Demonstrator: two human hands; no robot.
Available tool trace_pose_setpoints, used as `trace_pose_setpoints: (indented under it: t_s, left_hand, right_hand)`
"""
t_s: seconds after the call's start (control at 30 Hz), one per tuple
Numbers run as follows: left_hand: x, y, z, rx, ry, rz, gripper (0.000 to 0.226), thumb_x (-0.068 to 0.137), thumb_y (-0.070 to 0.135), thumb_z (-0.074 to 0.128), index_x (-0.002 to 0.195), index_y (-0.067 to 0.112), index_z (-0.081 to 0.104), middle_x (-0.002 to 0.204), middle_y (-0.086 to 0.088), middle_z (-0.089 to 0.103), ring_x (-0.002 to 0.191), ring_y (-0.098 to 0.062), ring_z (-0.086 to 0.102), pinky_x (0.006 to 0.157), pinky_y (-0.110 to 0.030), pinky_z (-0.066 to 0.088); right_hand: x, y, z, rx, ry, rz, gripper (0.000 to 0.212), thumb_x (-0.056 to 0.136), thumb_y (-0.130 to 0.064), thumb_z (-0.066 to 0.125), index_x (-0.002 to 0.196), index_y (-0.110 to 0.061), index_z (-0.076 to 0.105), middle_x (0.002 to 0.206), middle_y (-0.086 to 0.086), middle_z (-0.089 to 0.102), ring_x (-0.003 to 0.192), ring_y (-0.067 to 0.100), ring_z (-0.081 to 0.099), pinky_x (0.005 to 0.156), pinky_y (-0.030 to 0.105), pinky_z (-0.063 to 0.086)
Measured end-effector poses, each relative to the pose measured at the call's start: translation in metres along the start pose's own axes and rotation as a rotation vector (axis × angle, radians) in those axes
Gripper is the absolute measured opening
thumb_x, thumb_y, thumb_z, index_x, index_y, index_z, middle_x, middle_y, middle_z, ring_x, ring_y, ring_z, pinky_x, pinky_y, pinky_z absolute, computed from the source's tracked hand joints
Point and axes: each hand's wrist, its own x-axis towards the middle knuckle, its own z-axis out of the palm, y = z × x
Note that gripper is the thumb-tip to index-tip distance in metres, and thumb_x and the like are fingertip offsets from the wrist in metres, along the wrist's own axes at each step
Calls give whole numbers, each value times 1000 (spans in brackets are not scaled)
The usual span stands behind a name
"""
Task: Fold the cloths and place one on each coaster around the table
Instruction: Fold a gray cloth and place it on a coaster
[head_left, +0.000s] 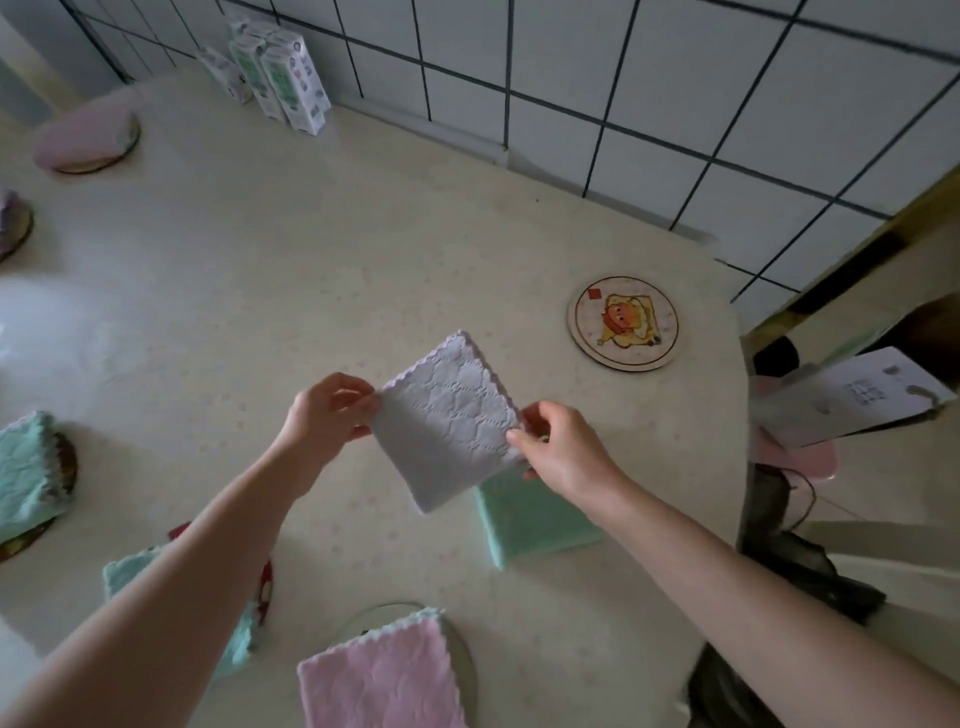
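1. The left hand (328, 406) is pinching the folded lilac cloth (448, 419) by its left corner.
2. The right hand (558, 447) is pinching its right edge.
3. The cloth is hanging above the table (311, 270), well left of the bare coaster (623, 323).

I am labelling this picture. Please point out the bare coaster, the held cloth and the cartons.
bare coaster (623, 323), head view, on its printed middle.
held cloth (447, 415), head view, on its quilted middle.
cartons (292, 88), head view, on the nearest carton's face.

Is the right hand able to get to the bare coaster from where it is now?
Probably yes: the coaster lies just beyond the right hand with nothing standing between them, though that hand is pinching the cloth.
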Motion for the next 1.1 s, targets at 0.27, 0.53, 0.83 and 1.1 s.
trace_pose_setpoints:
  t_s: [0.27, 0.53, 0.83, 1.1]
  left_hand:
    - [38, 56, 111, -125, -47, 19, 15, 82, -1, 68, 90, 10, 61, 84, -9, 65, 74, -16, 63, 68, -24, 59]
    - [93, 95, 201, -67, -108, 77, 17, 84, 0, 66, 95, 8, 59, 87, -14, 63, 79, -23, 63, 75, -36, 58]
    - [127, 83, 235, 203, -47, 76, 20, 77, 11, 73, 94, 18, 64, 84, 0, 65, 79, -20, 62, 81, -37, 55]
    - [123, 81, 241, 289, -25, 57, 18, 74, 10, 77, 89, 17, 68, 79, -1, 65, 78, -20, 63, 82, -38, 57]
  right_hand:
    - [45, 29, -99, 93, 130, 53, 6, 89, -17, 62, 93, -16, 59, 93, 6, 67, 76, 21, 68, 73, 39, 59]
    - [104, 55, -165, 230, 295, 146, 5, 87, -13, 64, 92, -11, 63, 79, 3, 65, 60, 17, 64, 61, 29, 58]
    - [142, 86, -184, 362, 283, 367, 6, 84, -9, 67, 83, -10, 61, 83, 13, 65, 71, 26, 63, 80, 44, 56]
    - [149, 90, -191, 285, 279, 343, 7, 82, -12, 71, 86, -10, 65, 77, 10, 67, 70, 26, 66, 80, 45, 57]
